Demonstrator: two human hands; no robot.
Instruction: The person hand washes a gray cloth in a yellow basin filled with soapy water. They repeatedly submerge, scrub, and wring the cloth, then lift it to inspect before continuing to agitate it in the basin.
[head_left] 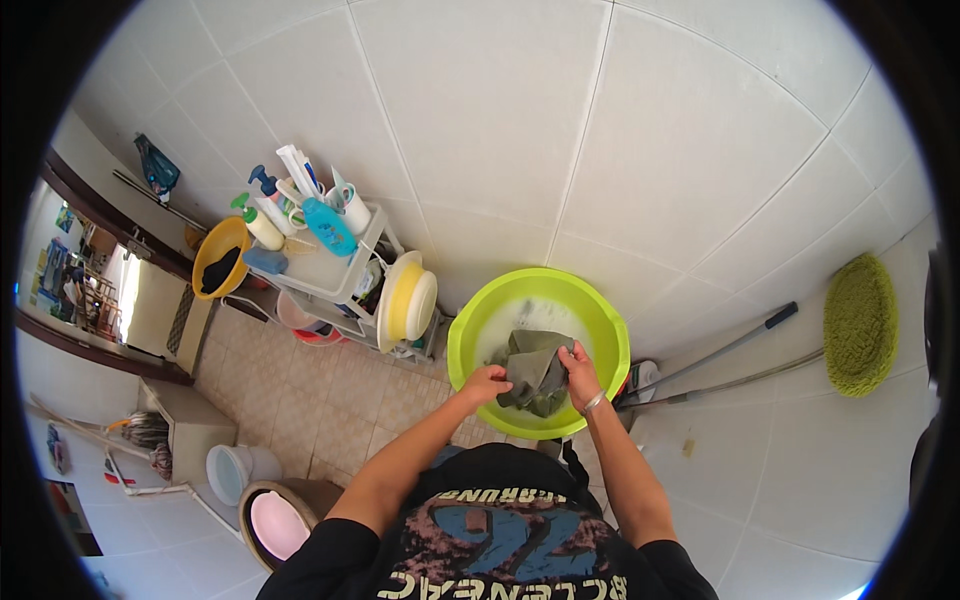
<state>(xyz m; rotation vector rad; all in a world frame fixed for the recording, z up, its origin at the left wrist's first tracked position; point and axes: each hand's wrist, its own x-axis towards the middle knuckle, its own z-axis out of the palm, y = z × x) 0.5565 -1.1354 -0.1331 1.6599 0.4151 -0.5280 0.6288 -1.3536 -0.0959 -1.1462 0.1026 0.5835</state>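
A grey-green cloth garment (537,372) hangs bunched over a lime-green basin (472,335) that holds cloudy, sudsy water (520,312). My right hand (580,375), with a bracelet at the wrist, pinches the garment's upper right edge. On the garment's left side, my left hand (487,384) grips its edge with thumb and fingers together. The cloth's lower part hangs down inside the basin; whether it touches the water I cannot tell. Its exact kind does not show.
Left of the basin stands a grey shelf cart (325,272) with bottles and a blue shampoo bottle (328,227). A yellow-and-white basin (408,302) leans on its side. Mop handles (735,342) and a green mop head (861,325) rest at the right wall. Buckets (243,472) stand lower left.
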